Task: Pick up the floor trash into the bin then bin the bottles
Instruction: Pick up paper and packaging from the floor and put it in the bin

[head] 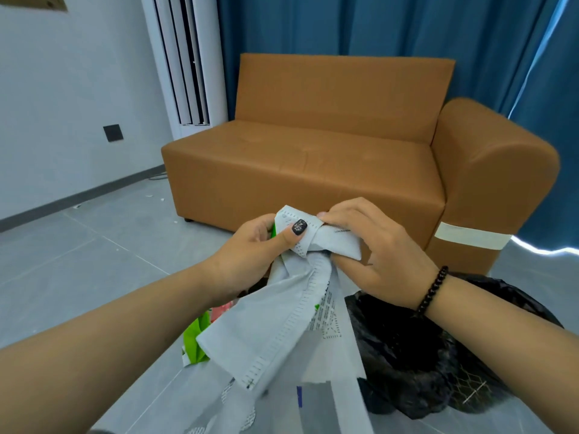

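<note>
Here the person stands over the bin (445, 355), a mesh basket lined with black plastic, low and to the right in front of the sofa (313, 158). Both hands hold one bunch of white wrapper (291, 324) just left of the bin's rim: the left hand (250, 245) pinches its top under the thumb, the right hand (372, 249) curls round the same bunch beside it. The loose tail hangs down, with a green scrap (195, 343) behind it. This looks like the floor-trash step, the bundle being gathered. Next, I reckon, it must swing right over the bin and be let go. No bottles are in sight.
</note>
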